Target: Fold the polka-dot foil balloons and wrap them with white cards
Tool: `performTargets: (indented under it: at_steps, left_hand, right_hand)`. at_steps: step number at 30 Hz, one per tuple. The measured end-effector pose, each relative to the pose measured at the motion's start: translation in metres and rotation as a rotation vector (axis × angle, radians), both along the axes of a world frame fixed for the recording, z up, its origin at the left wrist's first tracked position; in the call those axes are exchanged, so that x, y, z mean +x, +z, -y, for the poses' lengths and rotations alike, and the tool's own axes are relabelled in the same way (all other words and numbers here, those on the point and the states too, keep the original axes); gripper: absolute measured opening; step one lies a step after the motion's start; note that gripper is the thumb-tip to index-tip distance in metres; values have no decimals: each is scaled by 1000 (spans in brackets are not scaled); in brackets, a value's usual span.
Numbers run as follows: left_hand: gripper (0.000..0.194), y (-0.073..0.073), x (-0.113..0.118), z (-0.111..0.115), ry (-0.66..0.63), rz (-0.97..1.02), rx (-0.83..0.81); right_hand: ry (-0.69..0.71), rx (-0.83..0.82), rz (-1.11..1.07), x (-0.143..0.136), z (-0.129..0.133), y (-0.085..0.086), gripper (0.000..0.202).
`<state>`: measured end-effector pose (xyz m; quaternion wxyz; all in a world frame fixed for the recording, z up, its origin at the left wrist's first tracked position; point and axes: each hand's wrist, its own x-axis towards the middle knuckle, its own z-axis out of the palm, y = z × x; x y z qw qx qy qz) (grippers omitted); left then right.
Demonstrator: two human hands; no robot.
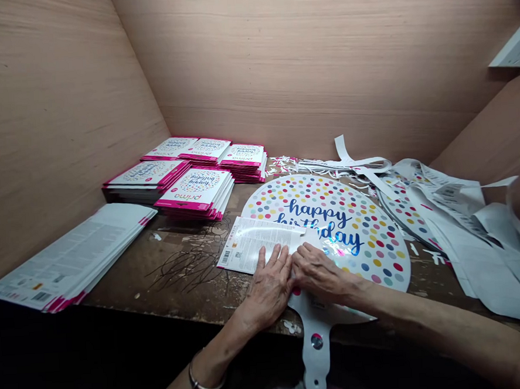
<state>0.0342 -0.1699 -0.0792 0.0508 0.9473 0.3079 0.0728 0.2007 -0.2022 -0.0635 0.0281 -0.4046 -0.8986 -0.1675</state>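
My left hand lies with its fingers stretched out flat on a white printed packaging card with a barcode. Right beside it, my right hand has its fingers curled tightly at the card's right edge; the fingertips are hidden. Card and hands rest over a large round foil balloon printed with colourful dots and "happy birthday". Shiny clear film shows just beyond my right knuckles. Below my hands, a white balloon neck with a round hole at its end hangs over the table's front edge.
Stacks of pink-edged folded packs stand at the back left. A pile of flat printed cards lies at the left edge. White paper strips and more dotted balloons lie at the right. Wooden panels enclose the table.
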Motion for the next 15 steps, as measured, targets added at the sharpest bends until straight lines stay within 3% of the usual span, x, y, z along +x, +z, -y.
performTargets:
  at_steps: [4, 8, 11, 15]
  left_hand:
    - [42, 3, 0, 1, -5, -20, -31]
    - [40, 1, -1, 0, 1, 5, -44]
    - [40, -3, -1, 0, 2, 42, -45]
    - [44, -4, -1, 0, 9, 77, -45]
  right_hand:
    - [157, 273, 179, 2, 7, 5, 26]
    - [238, 347, 212, 10, 3, -1, 28]
    - [227, 240, 183, 9, -8, -3, 28]
    - [28, -62, 78, 11, -33, 11, 21]
